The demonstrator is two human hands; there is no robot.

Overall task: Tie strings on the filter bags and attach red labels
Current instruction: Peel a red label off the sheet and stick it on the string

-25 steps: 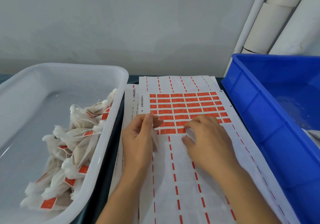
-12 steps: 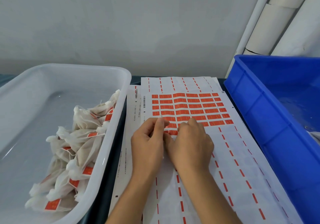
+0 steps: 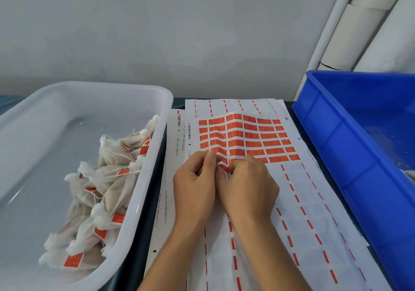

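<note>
Fingertips hidden where both hands meet on the label sheet (image 3: 242, 138)

Left hand (image 3: 194, 186) and right hand (image 3: 248, 188) curl together, pinching the sheet's buckled edge; whether one red label is gripped is unclear; tied filter bags (image 3: 107, 192) lie in the white tray (image 3: 143, 201).

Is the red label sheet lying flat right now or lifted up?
Lifted: the label sheet buckles upward where both hands pinch its near edge.

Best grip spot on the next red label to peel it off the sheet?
Pinch a near corner of a label in the nearest remaining row, coming from the bare, peeled side of the label sheet. That edge is exposed; the other rows are hemmed in by neighbours.
</note>
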